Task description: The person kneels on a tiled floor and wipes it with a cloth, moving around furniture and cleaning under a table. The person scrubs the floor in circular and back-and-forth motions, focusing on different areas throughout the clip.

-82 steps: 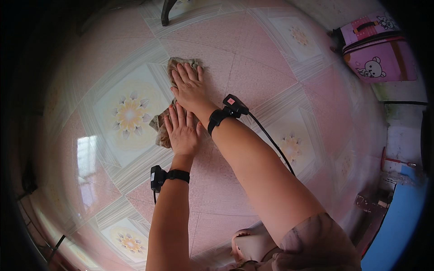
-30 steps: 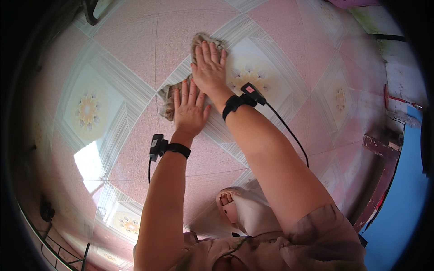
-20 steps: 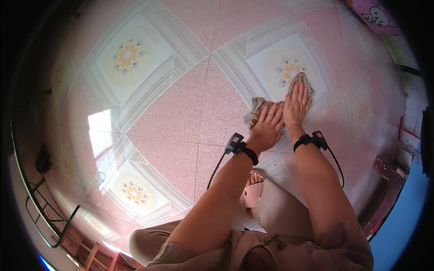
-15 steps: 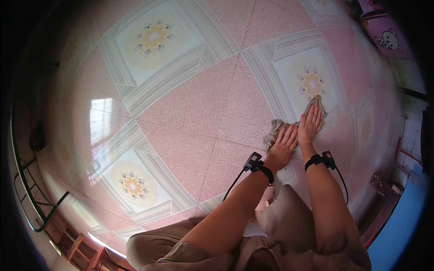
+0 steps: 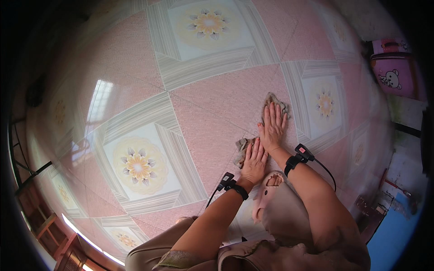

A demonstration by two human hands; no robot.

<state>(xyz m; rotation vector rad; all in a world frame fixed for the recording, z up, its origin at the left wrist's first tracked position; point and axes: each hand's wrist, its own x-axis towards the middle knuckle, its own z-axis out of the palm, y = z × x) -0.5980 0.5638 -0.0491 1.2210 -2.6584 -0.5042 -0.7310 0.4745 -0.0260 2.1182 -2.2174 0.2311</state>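
A crumpled grey-brown rag (image 5: 272, 97) lies on the tiled floor (image 5: 212, 117), with both of my palms pressed down on it. My right hand (image 5: 273, 131) is flat over its far end, fingers stretched forward, and cloth shows beyond the fingertips. Nearer to me, my left hand (image 5: 254, 163) rests flat on another bunched part of the cloth, which sticks out at its left side. The hands lie close together, the right thumb by the left fingertips. Whether the two cloth parts join beneath them is hidden.
Near my knees is a pink clog (image 5: 262, 198) on my foot. A pink case with a bear picture (image 5: 394, 77) stands at the right wall. Far left is a dark metal frame (image 5: 34, 174); wooden furniture (image 5: 63, 244) sits at lower left. Something blue (image 5: 393, 235) is at lower right.
My hands have slid the rag leftward across the floor, from the flower-patterned tile onto the pink tile. The view has shifted too, and the pink clog shows more.
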